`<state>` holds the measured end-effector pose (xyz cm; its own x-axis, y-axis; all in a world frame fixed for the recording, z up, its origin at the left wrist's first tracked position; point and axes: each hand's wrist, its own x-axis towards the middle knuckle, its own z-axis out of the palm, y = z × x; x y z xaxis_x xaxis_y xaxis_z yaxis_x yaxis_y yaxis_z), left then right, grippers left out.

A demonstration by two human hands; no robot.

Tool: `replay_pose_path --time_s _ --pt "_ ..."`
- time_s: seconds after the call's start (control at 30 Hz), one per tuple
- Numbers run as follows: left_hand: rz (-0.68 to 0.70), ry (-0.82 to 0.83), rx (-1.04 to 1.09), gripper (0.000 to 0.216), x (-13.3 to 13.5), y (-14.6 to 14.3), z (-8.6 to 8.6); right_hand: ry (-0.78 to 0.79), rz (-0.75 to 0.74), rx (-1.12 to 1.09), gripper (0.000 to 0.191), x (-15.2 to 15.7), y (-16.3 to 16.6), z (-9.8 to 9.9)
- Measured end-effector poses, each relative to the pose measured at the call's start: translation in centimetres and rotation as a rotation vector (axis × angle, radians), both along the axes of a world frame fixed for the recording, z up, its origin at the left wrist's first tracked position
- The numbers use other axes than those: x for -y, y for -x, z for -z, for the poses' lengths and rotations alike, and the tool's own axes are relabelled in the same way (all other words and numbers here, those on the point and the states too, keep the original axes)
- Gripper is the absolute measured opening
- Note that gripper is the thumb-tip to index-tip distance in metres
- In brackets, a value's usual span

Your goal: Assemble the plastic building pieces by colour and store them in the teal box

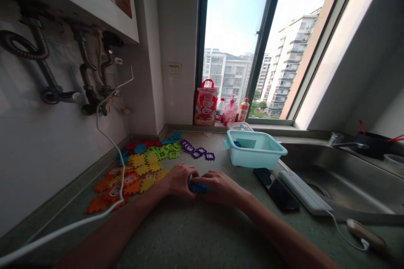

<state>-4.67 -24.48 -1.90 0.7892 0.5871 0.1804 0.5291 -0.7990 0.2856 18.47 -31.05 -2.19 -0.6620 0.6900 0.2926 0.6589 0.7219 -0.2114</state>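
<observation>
My left hand (179,180) and my right hand (221,185) meet on the grey countertop (195,235), both closed round a small blue toothed block piece (197,187) held between them. Most of that piece is hidden by my fingers. Left of my hands lies a spread of flat interlocking block tiles: orange ones (110,191), yellow ones (147,164), green ones (166,151) and a row of purple ones (197,152).
A light blue plastic bin (256,149) stands behind my right hand. A dark phone (277,191) and a white power bank (304,191) lie beside the steel sink (347,180). A white cable (107,134) crosses the tiles. Bottles and a red bag (205,104) stand at the window.
</observation>
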Motion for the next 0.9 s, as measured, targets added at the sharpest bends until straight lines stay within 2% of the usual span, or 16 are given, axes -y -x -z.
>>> replay_pose_path --time_s 0.17,0.27,0.4,0.53,0.6,0.77,0.9 --pt "0.021 -0.044 0.024 0.045 0.2 -0.1 -0.3 -0.03 -0.024 -0.057 0.064 -0.4 -0.7 0.1" --pt "0.026 -0.036 0.099 0.055 0.4 -0.2 -0.3 -0.048 -0.021 -0.083 0.063 -0.5 -1.0 -0.1" --pt "0.018 0.036 0.21 0.072 0.6 -0.4 -0.1 -0.067 -0.014 -0.099 0.058 -0.2 -1.2 -0.5" --pt "0.033 0.203 0.283 0.075 0.5 -0.4 0.4 -0.073 -0.025 -0.12 0.057 -0.2 -1.5 -0.6" --pt "0.058 0.233 0.296 0.082 0.5 -0.4 0.5 -0.08 -0.025 -0.121 0.057 -0.4 -1.7 -0.5" --pt "0.041 0.049 0.228 0.113 0.2 -0.3 0.3 -0.137 0.02 -0.108 0.054 -0.8 -2.6 -0.6" --pt "0.018 -0.113 0.184 0.108 -0.6 0.4 0.2 -0.235 0.124 -0.122 0.053 -0.8 -5.1 -2.5"
